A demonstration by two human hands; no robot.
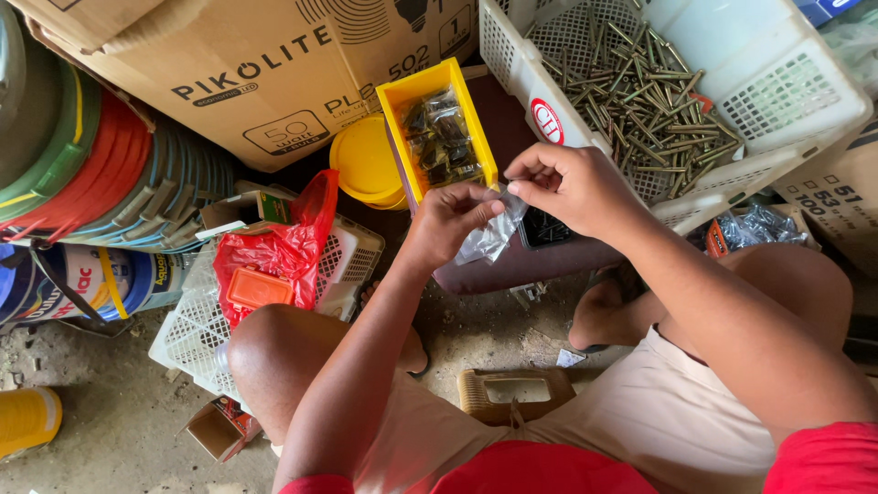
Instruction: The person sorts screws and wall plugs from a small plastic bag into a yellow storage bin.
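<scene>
Both hands pinch one small clear plastic bag

Left hand (448,220) and right hand (572,187) each grip the clear bag (494,236) between them by its top. Just beyond the left hand, the yellow bin (400,114) already holds filled packets; beyond the right, the white basket (512,55) remains heaped with screws (640,101). Bag contents hard to make out.

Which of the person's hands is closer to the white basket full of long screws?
Right. The right hand nearly meets the white basket at its lower corner; the left hand sits farther away, below the yellow bin.
</scene>
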